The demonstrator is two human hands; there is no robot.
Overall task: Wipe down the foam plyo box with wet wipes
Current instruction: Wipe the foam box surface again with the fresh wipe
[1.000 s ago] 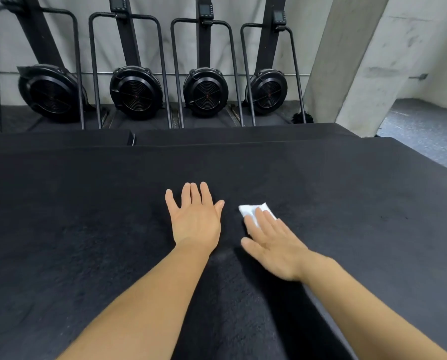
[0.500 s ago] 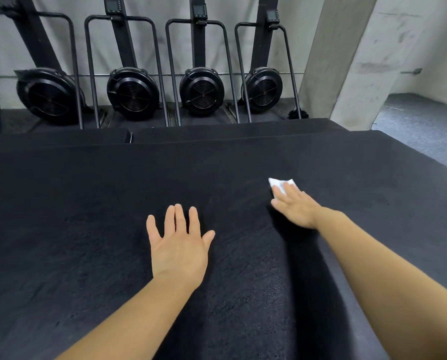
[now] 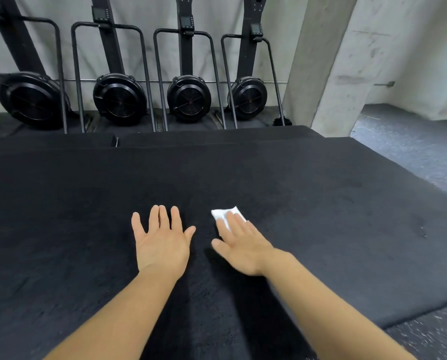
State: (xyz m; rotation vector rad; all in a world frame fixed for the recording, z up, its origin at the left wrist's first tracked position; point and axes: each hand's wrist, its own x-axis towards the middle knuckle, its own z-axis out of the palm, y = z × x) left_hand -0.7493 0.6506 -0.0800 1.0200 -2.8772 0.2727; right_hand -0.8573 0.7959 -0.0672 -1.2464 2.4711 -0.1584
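Observation:
The black foam plyo box [image 3: 321, 203] fills the lower part of the head view, its broad top facing me. A folded white wet wipe [image 3: 223, 214] lies on that top near the middle. My right hand [image 3: 240, 242] presses flat on the wipe with straight fingers, covering its near half. My left hand [image 3: 162, 239] rests flat on the box top just left of it, fingers spread, holding nothing.
Several black rowing machines [image 3: 188, 97] stand upright against the back wall. A concrete pillar [image 3: 329, 61] rises at the back right. Grey speckled floor [image 3: 412, 152] runs along the box's right edge and near right corner.
My right hand has pulled the wipe back toward me and to the left, from its far reach to beside my left hand. The left hand has stayed flat on the box.

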